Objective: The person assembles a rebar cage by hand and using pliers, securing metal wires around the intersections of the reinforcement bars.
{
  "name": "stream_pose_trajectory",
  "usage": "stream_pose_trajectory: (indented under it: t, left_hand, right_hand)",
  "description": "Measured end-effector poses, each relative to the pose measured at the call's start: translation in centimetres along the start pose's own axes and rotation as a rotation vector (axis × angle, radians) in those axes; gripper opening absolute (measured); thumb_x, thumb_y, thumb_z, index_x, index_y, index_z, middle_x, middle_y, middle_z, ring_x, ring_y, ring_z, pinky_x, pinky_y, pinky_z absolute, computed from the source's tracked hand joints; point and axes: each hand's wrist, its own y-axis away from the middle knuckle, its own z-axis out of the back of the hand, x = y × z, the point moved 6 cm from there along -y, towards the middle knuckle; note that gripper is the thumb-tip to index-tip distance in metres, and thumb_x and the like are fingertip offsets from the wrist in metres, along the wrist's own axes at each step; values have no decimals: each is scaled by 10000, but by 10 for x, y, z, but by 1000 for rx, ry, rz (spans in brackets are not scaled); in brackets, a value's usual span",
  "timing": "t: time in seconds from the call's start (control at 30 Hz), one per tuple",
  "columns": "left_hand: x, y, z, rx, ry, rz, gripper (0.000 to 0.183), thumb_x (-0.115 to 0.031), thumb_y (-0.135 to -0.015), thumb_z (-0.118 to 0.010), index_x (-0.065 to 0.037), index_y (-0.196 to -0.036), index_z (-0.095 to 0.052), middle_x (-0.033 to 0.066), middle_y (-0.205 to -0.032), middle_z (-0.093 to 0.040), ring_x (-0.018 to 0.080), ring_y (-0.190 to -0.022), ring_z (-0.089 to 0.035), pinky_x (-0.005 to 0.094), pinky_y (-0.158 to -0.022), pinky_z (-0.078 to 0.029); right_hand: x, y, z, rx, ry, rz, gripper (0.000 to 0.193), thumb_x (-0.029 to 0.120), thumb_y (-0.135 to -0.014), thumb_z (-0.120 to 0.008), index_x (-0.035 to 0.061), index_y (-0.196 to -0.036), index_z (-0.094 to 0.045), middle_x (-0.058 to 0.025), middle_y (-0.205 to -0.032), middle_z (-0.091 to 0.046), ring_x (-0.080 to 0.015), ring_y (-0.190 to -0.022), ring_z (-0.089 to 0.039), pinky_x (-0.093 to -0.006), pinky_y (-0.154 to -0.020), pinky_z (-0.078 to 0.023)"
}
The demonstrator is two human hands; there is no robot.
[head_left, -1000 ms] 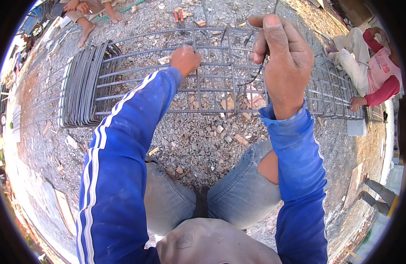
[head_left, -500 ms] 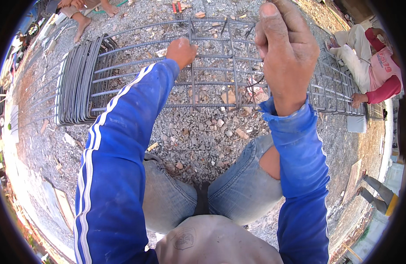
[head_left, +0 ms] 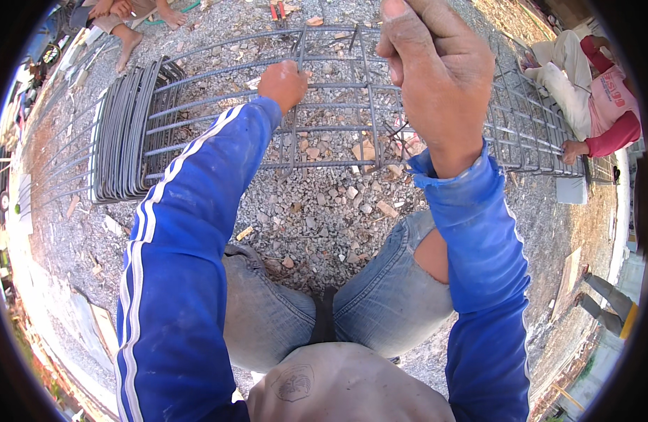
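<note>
My left hand (head_left: 283,86) is closed around a steel rebar stirrup (head_left: 293,144), which stands across the long ribbed bars (head_left: 218,100) of a rebar cage. Closer to the camera, my right hand (head_left: 447,84) is raised over the cage, fingers curled and thumb pressed against them. Whatever that hand may hold is not visible. Between my hands, another stirrup (head_left: 370,105) crosses the bars. A thin dark wire (head_left: 394,131) shows beside it, below my right hand.
Many stirrups (head_left: 127,133) are bunched at the cage's left end. On the right, a person in a pink and red shirt (head_left: 612,105) sits with a hand on the cage. Another person's bare feet (head_left: 131,49) show at upper left. Red-handled pliers (head_left: 277,10) lie beyond the cage on gravel.
My left hand and the stirrup in it have shifted slightly left, and the stirrup's near end now slants left. My right hand has moved a little left, still closed.
</note>
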Motion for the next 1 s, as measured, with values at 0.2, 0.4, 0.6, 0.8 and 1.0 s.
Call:
stream_pose_trajectory:
  t: [0.2, 0.4, 0.6, 0.8, 1.0]
  left_hand:
    - [2, -7, -3, -38, -10, -40, 374, -383, -877, -628, -13, -892, -679, 248, -924, -676, 427, -909, -644, 490, -826, -504]
    - [-2, -8, 2, -10, -1, -91, 431, -406, -886, -612, 22, -870, -668, 266, -912, -666, 427, -891, -644, 494, -817, -503]
    - [-14, 41, 25, 277, -144, -122, 529, -479, -898, -581, 38, -834, -674, 273, -829, -662, 433, -827, -642, 503, -766, -497]
    - [8, 119, -27, 790, 403, 109, 472, -427, -972, -539, 25, -939, -667, 124, -782, -664, 192, -723, -674, 338, -663, -520]
    - [9, 119, -37, 790, 516, 77, 460, -404, -995, -512, 32, -912, -635, 96, -791, -651, 160, -725, -692, 267, -597, -554]
  right_hand:
    - [-8, -3, -7, -36, -95, -4, 234, 104, -926, -604, -3, -1119, -682, -8, -701, -592, -51, -619, -522, -226, -558, -428]
    - [-14, -2, -6, -23, -47, -54, 227, 97, -927, -598, -1, -1113, -682, 1, -706, -593, -50, -620, -523, -220, -559, -424]
    - [-13, -15, 4, -70, -203, -45, 206, 105, -933, -587, -7, -1072, -690, 4, -667, -592, -43, -575, -487, -202, -527, -395]
    - [-11, -17, 42, -209, -203, -104, 210, 116, -936, -583, -8, -1068, -689, 9, -660, -585, -37, -569, -478, -197, -518, -383]
    - [-12, -13, 37, -165, -193, -142, 216, 127, -939, -579, -10, -1064, -689, 13, -653, -577, -31, -562, -468, -193, -509, -371]
